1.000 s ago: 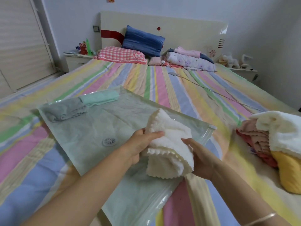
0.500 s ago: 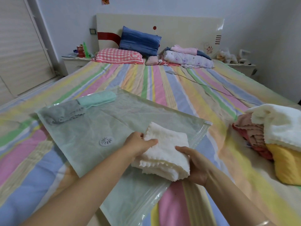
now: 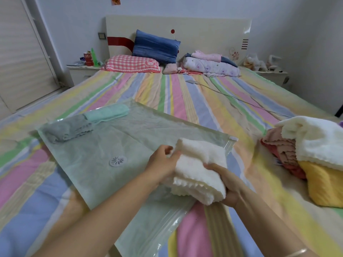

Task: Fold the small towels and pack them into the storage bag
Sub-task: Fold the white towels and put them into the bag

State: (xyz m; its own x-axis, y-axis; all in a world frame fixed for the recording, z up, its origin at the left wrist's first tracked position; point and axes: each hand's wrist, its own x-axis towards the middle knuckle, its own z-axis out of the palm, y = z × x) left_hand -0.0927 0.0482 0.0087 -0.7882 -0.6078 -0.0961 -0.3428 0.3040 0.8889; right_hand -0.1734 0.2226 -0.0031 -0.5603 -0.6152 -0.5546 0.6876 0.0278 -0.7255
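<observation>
A folded white towel (image 3: 200,164) is held over the near right part of the clear storage bag (image 3: 96,160), which lies flat on the striped bed. My left hand (image 3: 161,164) grips the towel's left side. My right hand (image 3: 225,180) holds it from below and on the right. Inside the bag's far corner lie a folded grey towel (image 3: 66,129) and a folded mint-green towel (image 3: 107,113). The bag's zip edge (image 3: 229,145) runs along its right side.
A heap of unfolded towels (image 3: 311,149), white, pink, red and yellow, sits on the bed at the right. Pillows (image 3: 154,47) and bedding (image 3: 211,65) lie at the headboard. A charger cable (image 3: 241,100) trails across the bed. Nightstands stand at both far corners.
The white towel has gone from a loose upright bundle to a flatter fold, lowered toward the bag. Both hands have shifted slightly right with it.
</observation>
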